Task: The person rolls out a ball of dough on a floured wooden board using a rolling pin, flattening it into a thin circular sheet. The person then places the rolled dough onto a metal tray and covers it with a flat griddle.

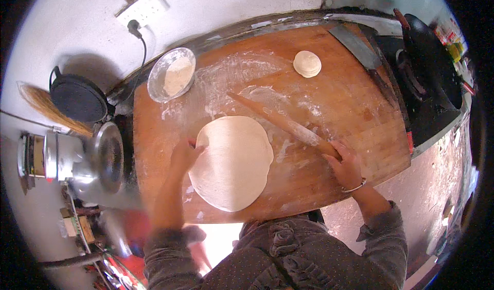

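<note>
A thin round sheet of dough (233, 162) lies flat on the wooden board (366, 131), close to its front edge. At the sheet's left edge, my left hand (185, 154) pinches the rim between thumb and fingers. A tapered wooden rolling pin (283, 124), dusted with flour, slants across the board to the right of the sheet. My right hand (345, 164), with a bracelet at the wrist, grips the pin's near end. Farther back sits a small stack of dough rounds (307, 64).
A bowl of flour (179, 75) stands at the board's back left corner. The cleaver (357, 46) lies along the right back edge, beside a stove with a black wok (432, 62). Metal pots (108, 156) and a black pan (79, 98) crowd the left. Loose flour covers the board's middle.
</note>
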Demonstrator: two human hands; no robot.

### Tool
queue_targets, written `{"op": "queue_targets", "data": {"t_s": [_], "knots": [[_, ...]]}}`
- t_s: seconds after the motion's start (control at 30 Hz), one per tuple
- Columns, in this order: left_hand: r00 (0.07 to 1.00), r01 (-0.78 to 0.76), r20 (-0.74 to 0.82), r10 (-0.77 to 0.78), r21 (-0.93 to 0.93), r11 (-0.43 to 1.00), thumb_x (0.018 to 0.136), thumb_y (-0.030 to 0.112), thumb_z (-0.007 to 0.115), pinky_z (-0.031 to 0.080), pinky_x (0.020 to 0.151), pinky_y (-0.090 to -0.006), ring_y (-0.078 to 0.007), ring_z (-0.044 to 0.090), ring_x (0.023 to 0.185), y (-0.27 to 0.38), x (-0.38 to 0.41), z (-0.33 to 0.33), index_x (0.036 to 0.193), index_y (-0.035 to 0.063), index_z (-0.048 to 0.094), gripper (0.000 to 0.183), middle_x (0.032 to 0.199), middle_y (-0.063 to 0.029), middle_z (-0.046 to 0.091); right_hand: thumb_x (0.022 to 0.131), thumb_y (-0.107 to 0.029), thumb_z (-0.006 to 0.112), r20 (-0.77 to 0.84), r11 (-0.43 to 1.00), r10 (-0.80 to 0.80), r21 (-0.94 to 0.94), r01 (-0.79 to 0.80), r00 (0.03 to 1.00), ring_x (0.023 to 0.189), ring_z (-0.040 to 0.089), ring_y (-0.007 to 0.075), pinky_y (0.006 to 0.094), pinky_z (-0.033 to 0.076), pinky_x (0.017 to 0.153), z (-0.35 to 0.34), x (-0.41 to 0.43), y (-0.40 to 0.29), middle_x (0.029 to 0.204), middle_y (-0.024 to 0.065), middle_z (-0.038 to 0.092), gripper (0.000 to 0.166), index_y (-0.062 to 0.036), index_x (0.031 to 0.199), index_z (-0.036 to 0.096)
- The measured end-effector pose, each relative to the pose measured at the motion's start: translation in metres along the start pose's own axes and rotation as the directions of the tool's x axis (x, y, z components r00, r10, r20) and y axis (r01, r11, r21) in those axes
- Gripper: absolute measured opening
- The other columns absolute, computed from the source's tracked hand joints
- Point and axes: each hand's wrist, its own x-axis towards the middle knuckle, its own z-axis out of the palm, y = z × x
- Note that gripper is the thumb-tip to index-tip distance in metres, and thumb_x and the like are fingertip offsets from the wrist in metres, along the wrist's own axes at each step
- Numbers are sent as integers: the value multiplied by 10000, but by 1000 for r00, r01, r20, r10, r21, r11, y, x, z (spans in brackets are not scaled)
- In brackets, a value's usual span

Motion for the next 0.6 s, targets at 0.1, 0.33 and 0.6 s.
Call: {"op": "queue_targets", "data": {"t_s": [0.1, 0.33, 0.6], "knots": [[985, 113, 131, -113, 10, 994, 694, 306, 655, 445, 653, -361, -258, 584, 729, -27, 34, 6, 816, 37, 608, 299, 778, -135, 613, 655, -149, 680, -26, 999, -17, -42, 15, 1000, 725, 558, 327, 375, 459, 602, -6, -5, -8, 875, 151, 549, 351, -45, 969, 563], [918, 328, -175, -357, -174, 928, 757, 240, 603, 471, 602, -339, -220, 591, 756, -99, -12, 6, 892, -1, 586, 277, 743, -117, 609, 672, -158, 669, -28, 995, -76, -66, 74, 997, 809, 541, 332, 377, 456, 674, -9, -12, -15, 922, 164, 537, 339, -41, 973, 564], [911, 413, 357, -208, -818, 401, 803, 196, 558, 514, 570, -332, -226, 593, 724, -27, -178, 51, 1016, -51, 498, 331, 781, -132, 604, 732, -206, 606, 301, 955, -297, 74, 288, 906, 789, 532, 308, 365, 454, 658, 16, 6, -43, 897, 136, 532, 292, -39, 968, 559]]}}
